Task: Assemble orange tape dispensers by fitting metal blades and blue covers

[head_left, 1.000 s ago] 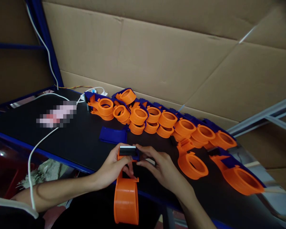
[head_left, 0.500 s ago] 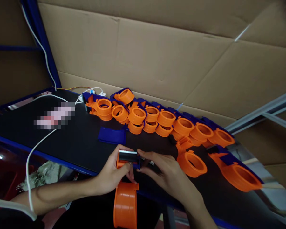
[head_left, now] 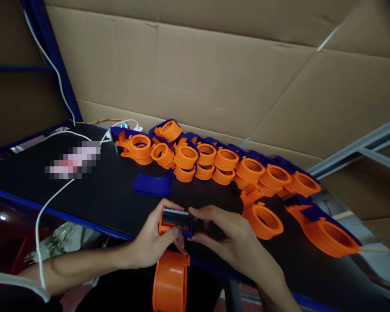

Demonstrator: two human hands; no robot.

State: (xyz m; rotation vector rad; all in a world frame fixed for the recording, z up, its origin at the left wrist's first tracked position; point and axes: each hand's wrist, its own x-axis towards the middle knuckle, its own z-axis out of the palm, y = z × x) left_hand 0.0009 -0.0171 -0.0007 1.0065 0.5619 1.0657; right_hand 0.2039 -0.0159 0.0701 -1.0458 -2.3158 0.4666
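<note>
Both my hands hold one orange tape dispenser [head_left: 169, 277] over the near edge of the black table [head_left: 110, 195]. My left hand [head_left: 156, 238] grips its neck from the left, thumb on the side. My right hand [head_left: 227, 240] pinches the head from the right, where a small dark piece with a toothed metal blade [head_left: 175, 215] sits. The round orange drum hangs below my hands. A loose blue plastic cover [head_left: 152, 185] lies flat on the table just beyond my left hand.
Several orange and blue tape dispensers [head_left: 214, 160] lie in a row along the back by the cardboard wall [head_left: 198, 73]; two more [head_left: 263, 221] [head_left: 328, 234] sit nearer at right. A white cable [head_left: 52, 199] runs across the table's left part. A blue frame post [head_left: 48, 47] stands at back left.
The dispenser and both hands have come slightly lower and nearer to me. The grip on the head stays the same.
</note>
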